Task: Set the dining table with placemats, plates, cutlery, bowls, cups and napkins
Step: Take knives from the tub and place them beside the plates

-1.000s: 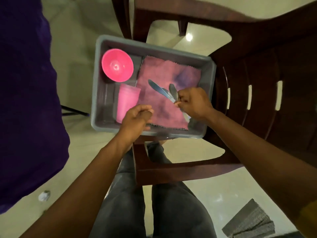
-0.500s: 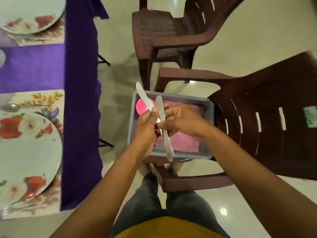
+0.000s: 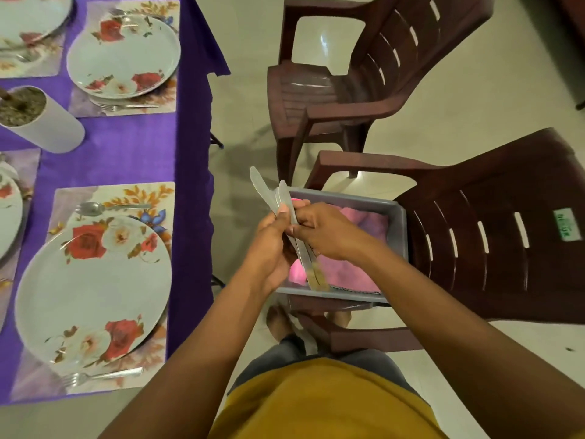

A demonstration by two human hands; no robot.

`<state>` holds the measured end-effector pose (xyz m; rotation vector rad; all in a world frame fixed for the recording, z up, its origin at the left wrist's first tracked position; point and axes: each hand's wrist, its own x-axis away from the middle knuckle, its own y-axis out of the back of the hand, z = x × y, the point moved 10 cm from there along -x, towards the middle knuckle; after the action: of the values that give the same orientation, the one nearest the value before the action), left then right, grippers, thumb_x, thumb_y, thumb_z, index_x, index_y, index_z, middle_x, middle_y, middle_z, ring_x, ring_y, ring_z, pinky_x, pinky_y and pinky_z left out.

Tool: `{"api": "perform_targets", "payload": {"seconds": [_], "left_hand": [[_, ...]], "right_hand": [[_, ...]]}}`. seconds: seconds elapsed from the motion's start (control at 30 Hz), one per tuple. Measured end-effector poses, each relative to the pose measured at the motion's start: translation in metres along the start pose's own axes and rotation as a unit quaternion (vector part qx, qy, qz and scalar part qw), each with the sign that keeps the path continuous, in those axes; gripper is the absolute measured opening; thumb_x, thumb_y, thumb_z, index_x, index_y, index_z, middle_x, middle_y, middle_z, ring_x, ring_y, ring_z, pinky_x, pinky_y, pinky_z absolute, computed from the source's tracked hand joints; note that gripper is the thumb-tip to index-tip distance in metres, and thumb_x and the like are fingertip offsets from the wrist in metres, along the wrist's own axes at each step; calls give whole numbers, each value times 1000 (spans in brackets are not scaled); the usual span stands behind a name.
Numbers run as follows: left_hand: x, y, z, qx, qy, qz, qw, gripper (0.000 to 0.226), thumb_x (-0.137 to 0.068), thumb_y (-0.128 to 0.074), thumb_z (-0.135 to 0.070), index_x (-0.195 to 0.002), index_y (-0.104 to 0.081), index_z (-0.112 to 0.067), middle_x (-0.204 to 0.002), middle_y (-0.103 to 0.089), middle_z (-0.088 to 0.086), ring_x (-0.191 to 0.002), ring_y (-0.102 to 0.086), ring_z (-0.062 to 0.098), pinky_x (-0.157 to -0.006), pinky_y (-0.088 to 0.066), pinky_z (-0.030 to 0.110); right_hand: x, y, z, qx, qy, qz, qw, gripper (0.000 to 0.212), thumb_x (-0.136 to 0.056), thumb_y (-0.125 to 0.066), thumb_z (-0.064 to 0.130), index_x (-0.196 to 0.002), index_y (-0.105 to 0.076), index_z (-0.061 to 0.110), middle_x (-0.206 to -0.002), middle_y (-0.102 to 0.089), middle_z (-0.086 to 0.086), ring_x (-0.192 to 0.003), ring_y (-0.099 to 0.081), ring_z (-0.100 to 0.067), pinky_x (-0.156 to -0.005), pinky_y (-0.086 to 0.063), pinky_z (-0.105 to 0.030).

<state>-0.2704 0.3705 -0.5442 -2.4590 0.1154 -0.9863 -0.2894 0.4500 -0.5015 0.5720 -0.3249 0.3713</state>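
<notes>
Both hands meet over a grey bin (image 3: 399, 236) that sits on a brown chair. My left hand (image 3: 273, 248) grips a bundle of steel table knives (image 3: 262, 188), blades pointing up and away. My right hand (image 3: 319, 231) pinches the knife handles beside it. Inside the bin lie pink napkins (image 3: 364, 236), and a patch of another pink item (image 3: 297, 269) shows below my left hand. On the purple tablecloth (image 3: 126, 147) to the left, floral placemats carry floral plates (image 3: 91, 286) (image 3: 123, 55), each with a spoon (image 3: 95, 208) and a fork (image 3: 101, 375).
Two brown plastic chairs (image 3: 506, 236) (image 3: 364, 74) stand on the pale tiled floor right of the table. A white cylinder pot (image 3: 41, 122) filled with soil stands on the cloth between settings. My feet and grey trousers show below the bin.
The knives were lifted out of the bin and both hands now hold them above it. The view swung left, bringing the set table into sight.
</notes>
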Motion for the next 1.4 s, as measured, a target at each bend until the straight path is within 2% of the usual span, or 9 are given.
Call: {"api": "perform_targets", "payload": {"seconds": [0.13,0.4,0.57,0.63,0.8,0.93,1.1,1.3,1.4], "left_hand": [[1,15,-16,49,-20,-20,998,35,-114,-34,-31,-100,-60,-13,-105,-74,5,-90,-73,19,-83,-62,33],[13,40,-51,89,-79,-58,991,33,-115,-34,-32,-96,-55,-14,-75,-59,2,-82,-70,22,-97,-55,39],[32,42,-37,32,-70,-54,996,31,-114,-36,-36,-105,-57,-16,-74,-62,-1,-82,-68,18,-78,-56,35],[40,42,-34,38,-67,-32,997,36,-114,-33,-41,-106,-58,-16,-76,-63,-1,-82,-70,18,-78,-54,37],[59,61,-46,183,-113,-22,976,65,-103,-35,-69,-110,-63,-10,-82,-61,6,-78,-64,23,-93,-56,47],[75,93,-58,273,-147,-78,948,69,-101,-33,-73,-100,-67,-13,-76,-55,2,-66,-55,16,-67,-54,32],[107,107,-36,286,-151,-117,939,46,-107,-43,-50,-87,-67,-15,-70,-53,-1,-57,-54,12,-57,-51,26],[147,122,1,387,-164,-118,900,35,-104,-44,-25,-111,-74,-8,-88,-68,6,-78,-68,20,-85,-56,35],[159,124,15,416,-163,-114,887,33,-98,-49,-21,-118,-73,-8,-97,-69,7,-84,-69,21,-89,-54,36]], "right_hand": [[1,-12,1,-60,-23,-28,998,28,-104,-60,20,-94,-70,-5,-95,-68,-25,-79,-62,-22,-76,-54,-46],[33,-67,-6,-258,-101,45,960,21,-107,-54,29,-117,-56,10,-85,-67,-12,-72,-65,-27,-54,-56,-32],[36,-76,6,-227,-89,47,969,26,-110,-46,23,-120,-52,-1,-67,-49,-6,-46,-38,-12,-41,-30,-24],[41,-81,5,-233,-98,59,966,22,-111,-44,24,-122,-53,8,-65,-40,-2,-46,-31,-8,-44,-24,-23],[57,-88,5,-227,-105,98,963,13,-110,-46,22,-104,-55,14,-64,-37,0,-45,-29,-4,-41,-23,-17],[75,-104,-2,-197,-125,161,959,22,-108,-49,27,-88,-54,19,-59,-40,7,-41,-33,-1,-38,-24,-13],[96,-121,2,-143,-88,215,962,22,-107,-51,33,-89,-56,20,-59,-42,10,-41,-36,0,-39,-27,-12],[115,-144,1,-98,-62,266,957,31,-104,-52,49,-86,-60,25,-61,-45,10,-43,-35,-3,-38,-27,-20],[122,-156,4,-78,-56,284,954,33,-103,-51,51,-83,-59,27,-58,-44,10,-44,-32,-6,-41,-23,-23]]}}
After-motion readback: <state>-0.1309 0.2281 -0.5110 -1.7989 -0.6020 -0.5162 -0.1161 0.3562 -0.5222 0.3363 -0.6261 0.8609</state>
